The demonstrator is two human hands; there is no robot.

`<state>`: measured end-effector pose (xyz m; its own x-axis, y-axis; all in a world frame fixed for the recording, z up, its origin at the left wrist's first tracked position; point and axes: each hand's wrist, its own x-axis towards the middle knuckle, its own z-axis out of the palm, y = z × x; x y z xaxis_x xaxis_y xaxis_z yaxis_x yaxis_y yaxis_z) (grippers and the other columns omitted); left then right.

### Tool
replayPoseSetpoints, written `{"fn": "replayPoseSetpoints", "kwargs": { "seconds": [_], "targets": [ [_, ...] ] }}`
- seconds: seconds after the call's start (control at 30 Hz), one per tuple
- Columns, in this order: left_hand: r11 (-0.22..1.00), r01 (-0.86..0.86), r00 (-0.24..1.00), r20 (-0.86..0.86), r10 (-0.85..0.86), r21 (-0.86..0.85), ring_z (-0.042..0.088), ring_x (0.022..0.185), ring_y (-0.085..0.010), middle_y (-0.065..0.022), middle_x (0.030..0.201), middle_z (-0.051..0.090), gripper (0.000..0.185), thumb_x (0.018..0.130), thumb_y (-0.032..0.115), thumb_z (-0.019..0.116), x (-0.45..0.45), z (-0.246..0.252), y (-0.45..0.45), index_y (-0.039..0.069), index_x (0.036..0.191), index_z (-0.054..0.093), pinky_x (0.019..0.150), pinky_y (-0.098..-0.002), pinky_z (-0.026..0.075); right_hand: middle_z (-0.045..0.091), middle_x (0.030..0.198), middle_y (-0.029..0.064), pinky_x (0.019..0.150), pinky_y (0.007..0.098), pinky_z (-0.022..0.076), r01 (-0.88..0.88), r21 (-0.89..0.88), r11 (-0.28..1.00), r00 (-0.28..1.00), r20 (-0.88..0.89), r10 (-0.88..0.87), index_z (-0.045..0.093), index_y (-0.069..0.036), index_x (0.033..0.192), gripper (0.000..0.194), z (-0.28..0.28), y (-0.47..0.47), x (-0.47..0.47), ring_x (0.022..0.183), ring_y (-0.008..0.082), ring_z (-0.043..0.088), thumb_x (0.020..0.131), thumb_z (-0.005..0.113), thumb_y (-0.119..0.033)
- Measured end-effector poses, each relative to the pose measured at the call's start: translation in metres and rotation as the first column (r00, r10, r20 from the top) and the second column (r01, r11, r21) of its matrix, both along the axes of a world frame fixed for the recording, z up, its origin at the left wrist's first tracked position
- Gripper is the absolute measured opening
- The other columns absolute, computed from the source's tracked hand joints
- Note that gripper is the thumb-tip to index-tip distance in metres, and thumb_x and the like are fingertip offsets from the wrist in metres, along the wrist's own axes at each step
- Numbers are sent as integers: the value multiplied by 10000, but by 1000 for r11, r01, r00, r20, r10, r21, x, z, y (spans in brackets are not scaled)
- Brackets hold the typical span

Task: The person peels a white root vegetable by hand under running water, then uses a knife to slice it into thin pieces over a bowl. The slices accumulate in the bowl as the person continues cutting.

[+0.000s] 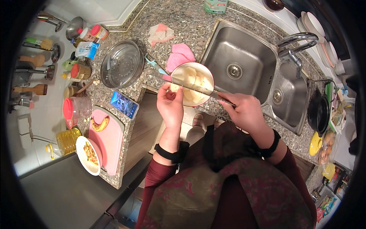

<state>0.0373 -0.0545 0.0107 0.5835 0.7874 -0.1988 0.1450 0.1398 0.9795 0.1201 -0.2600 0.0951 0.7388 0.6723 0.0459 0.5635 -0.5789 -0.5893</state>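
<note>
My right hand (244, 110) grips the handle of a kitchen knife (190, 85), whose long blade extends left over a white bowl with a red rim (212, 77). Pale peeled pieces (197, 79), perhaps potato, fill the bowl. My left hand (171, 104) is raised at the bowl's near left edge, thumb and fingers pinched round a pale piece (173, 87) just under the blade. Behind the bowl a pink cloth (181, 55) lies on the counter, and a light blue-handled peeler (155, 64) rests to its left.
A steel double sink (243, 48) adjoins the bowl on the right. Leftward are a glass lid (122, 64), a smartphone (124, 104), and a pink cutting board (107, 143) bearing a banana (100, 124) and a bowl of food (98, 153). Jars and an oil bottle (68, 140) line the wall.
</note>
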Motion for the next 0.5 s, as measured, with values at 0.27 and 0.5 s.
{"fn": "replayPoseSetpoints", "kwargs": {
  "seconds": [0.27, 0.5],
  "targets": [
    [809, 105, 994, -97, -60, 578, 616, 695, -180, -70, 820, 600, 309, 698, 51, 822, 0, 5, 9, 18, 922, 611, 659, -310, 517, 701, 858, 124, 644, 395, 533, -17, 43, 999, 1000, 18, 16, 728, -94, 1077, 228, 7, -9, -6, 747, 321, 669, 878, 687, -197],
    [674, 171, 985, -118, -124, 719, 594, 712, -229, -84, 830, 579, 347, 676, 29, 799, 1, 23, 7, 43, 969, 614, 648, -344, 512, 709, 871, 121, 650, 398, 539, -9, 25, 1000, 1000, 26, 8, 731, -99, 1055, 212, 4, -13, -10, 760, 322, 675, 878, 685, -205]
  ]
}}
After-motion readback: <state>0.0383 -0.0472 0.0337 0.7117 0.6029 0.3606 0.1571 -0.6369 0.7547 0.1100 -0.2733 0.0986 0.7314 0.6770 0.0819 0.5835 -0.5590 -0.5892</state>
